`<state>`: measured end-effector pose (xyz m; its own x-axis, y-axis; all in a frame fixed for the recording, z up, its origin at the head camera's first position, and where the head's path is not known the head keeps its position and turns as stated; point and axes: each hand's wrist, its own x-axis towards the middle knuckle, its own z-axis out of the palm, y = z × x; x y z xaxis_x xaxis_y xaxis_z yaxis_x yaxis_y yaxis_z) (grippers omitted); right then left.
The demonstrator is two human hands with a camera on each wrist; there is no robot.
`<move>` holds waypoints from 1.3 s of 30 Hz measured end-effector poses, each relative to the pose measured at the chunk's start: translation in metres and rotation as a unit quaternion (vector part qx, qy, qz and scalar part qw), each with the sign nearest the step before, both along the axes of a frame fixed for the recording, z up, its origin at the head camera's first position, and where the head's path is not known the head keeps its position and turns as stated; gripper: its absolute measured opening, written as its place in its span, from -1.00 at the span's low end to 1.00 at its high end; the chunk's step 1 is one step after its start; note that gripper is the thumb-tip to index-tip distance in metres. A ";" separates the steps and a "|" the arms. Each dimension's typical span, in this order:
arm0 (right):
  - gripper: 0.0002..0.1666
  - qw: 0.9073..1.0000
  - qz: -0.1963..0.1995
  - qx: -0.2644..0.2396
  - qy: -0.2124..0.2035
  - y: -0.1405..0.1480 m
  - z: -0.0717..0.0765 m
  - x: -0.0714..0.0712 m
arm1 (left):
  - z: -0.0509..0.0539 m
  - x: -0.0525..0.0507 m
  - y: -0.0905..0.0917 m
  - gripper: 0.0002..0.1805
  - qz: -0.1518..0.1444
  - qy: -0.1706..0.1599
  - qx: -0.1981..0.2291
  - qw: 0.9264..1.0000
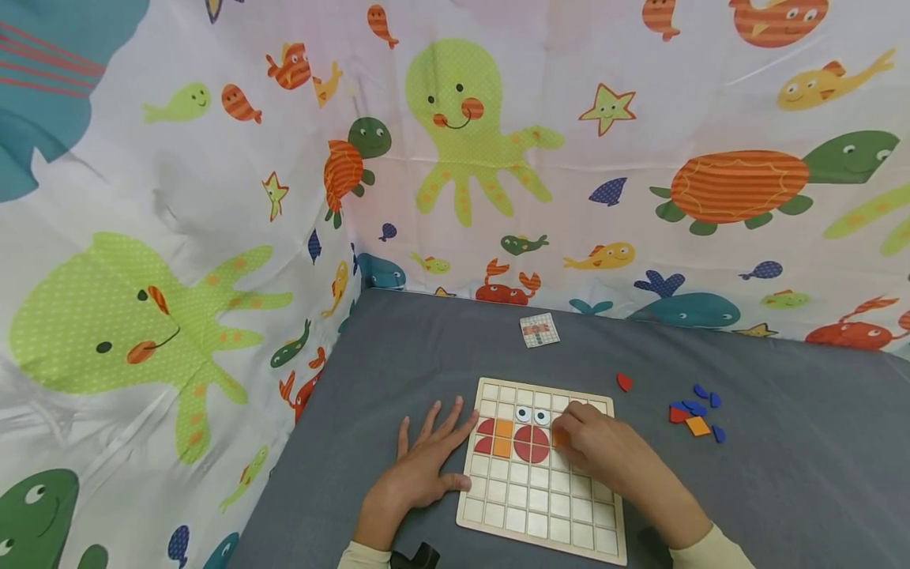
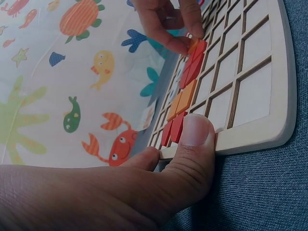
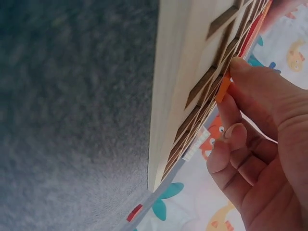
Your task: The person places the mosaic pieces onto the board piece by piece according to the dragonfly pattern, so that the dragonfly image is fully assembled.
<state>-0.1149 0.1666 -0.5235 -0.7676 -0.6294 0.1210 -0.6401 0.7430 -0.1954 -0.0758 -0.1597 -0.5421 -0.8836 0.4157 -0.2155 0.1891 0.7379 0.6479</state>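
Observation:
A wooden grid board [image 1: 533, 518] lies on the grey cloth. Its cells hold red quarter-circle tiles [image 1: 532, 444], orange square tiles [image 1: 502, 438] and two eye tiles [image 1: 532, 415]. My left hand [image 1: 424, 462] rests at the board's left side with fingers spread, its thumb [image 2: 196, 132] on the wooden rim. Over the right part of the grid, my right hand [image 1: 604, 446] pinches an orange square tile [image 3: 223, 89] between thumb and finger, at the board's surface. That tile is mostly hidden by the hand in the head view.
A small pattern card [image 1: 539, 330] lies beyond the board. One red tile [image 1: 624, 382] sits off its far right corner. Farther right is a loose group of blue tiles [image 1: 700, 391], a red tile [image 1: 678, 415] and an orange square [image 1: 698, 427]. Printed curtains [image 1: 498, 237] border the cloth.

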 end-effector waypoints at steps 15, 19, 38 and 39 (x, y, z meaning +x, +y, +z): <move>-0.72 1.000 -0.002 -0.002 -0.001 0.000 0.002 0.000 | 0.007 0.000 0.001 0.11 -0.004 0.001 -0.009 1.000; -0.73 1.000 -0.002 -0.004 0.003 -0.001 0.002 -0.001 | 0.010 0.000 0.000 0.10 -0.008 0.007 -0.010 1.000; -0.75 1.000 -0.015 -0.013 -0.017 0.000 0.002 0.002 | -0.004 -0.001 -0.001 0.14 -0.006 0.006 0.004 1.000; -0.75 1.000 -0.014 -0.015 -0.016 0.000 0.001 0.002 | -0.003 0.000 -0.001 0.13 -0.005 0.003 0.002 1.000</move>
<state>-0.1126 0.1671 -0.5222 -0.7885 -0.6044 0.1144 -0.6124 0.7541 -0.2373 -0.0761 -0.1606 -0.5447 -0.8806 0.4256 -0.2084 0.2003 0.7329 0.6501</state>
